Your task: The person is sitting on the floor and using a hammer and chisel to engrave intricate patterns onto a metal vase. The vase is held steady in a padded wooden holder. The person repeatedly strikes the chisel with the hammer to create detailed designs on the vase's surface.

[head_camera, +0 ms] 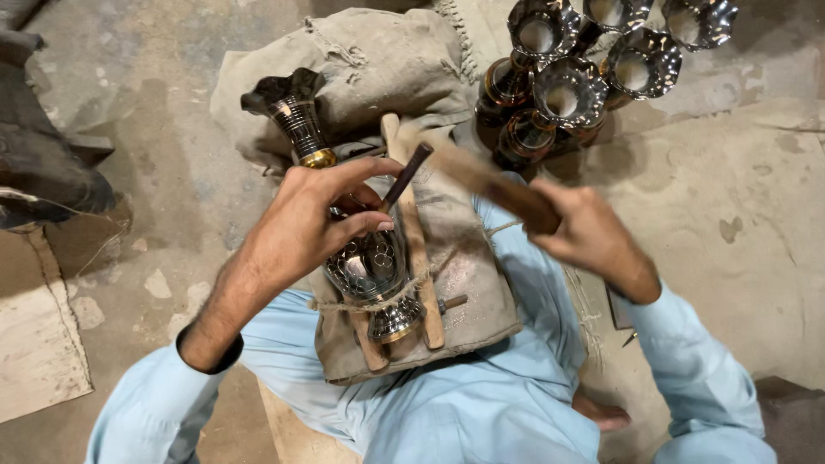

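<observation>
One vase (374, 271); five finished vases (563, 94)

The light is soft and fairly dim, with deep shadow at the left edge and lower right corner of the frame. Bright glare glints off the metal vases (593, 60) at the upper right. The wooden mallet (494, 185) is smeared by motion blur; the floor (172, 172) stays sharp.

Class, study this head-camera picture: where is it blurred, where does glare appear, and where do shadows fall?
Head view: the right hand and its wooden mallet are smeared by motion blur; the left hand, holding a punch on the metal vase, is sharp; glare glints off the shiny vases at top; dark shadow covers the left edge.
</observation>
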